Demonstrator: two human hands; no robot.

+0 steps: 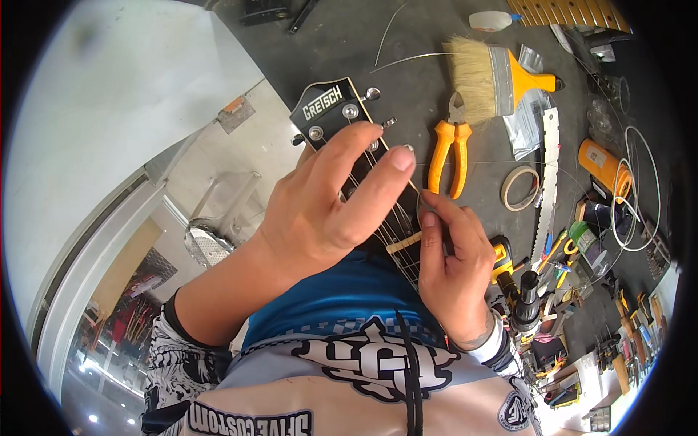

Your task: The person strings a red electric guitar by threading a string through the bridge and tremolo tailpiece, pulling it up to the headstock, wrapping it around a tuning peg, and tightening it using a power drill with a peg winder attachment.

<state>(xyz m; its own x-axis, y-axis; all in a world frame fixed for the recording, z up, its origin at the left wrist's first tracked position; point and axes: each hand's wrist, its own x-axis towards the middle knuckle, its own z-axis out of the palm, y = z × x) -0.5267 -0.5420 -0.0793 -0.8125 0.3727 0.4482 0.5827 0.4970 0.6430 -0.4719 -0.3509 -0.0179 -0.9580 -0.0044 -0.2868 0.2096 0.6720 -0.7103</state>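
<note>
A black guitar headstock (329,113) with chrome tuners points away from me, its neck and strings (400,243) running down toward my blue and white jersey. My left hand (320,211) lies over the headstock, thumb and index finger apart, the index tip at a tuner on the right side; its other fingers are mostly hidden. Just right of the neck, my right hand (454,258) has its thumb and index pinched on what looks like a thin string. Orange-handled cutters (440,160) lie beyond it.
Around them on the dark bench are a wide brush (531,80), a tape roll (520,174), a notched straightedge (549,160), an orange cylinder (600,163), a yellow drill (502,261), coiled wire and several tools. A white panel (109,87) and metal rail border the left.
</note>
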